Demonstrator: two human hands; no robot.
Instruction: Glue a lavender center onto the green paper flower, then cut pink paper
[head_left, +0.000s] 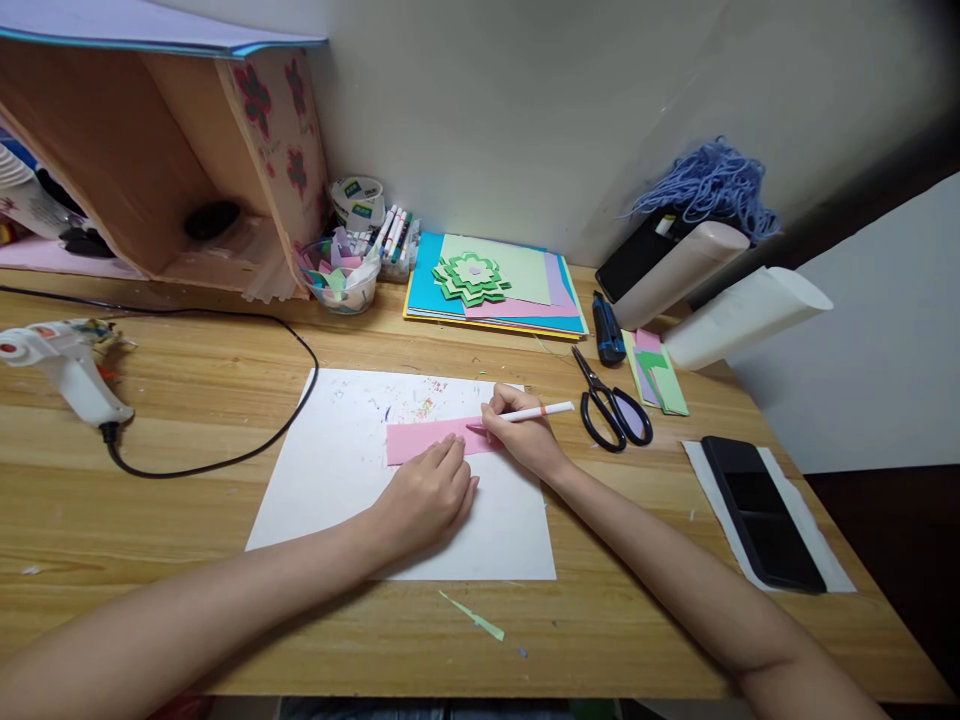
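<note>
One rectangular pink paper strip (409,443) lies within one white paper sheet (337,480), whose near edge leaves room before the wooden table's (600,640) front edge. The left hand's (431,490) fingers rest on it, nearly together, gripping nothing; the right hand's (523,430) pinch one slim white pen (551,410).

The left hand (429,495) rests on a pink strip (420,441); the right hand (525,432) holds a marker (555,409).

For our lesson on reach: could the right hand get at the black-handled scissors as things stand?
Probably yes: the scissors lie beside the right hand, with only the back of its pen jutting between. It would likely need to set that pen down first.
</note>
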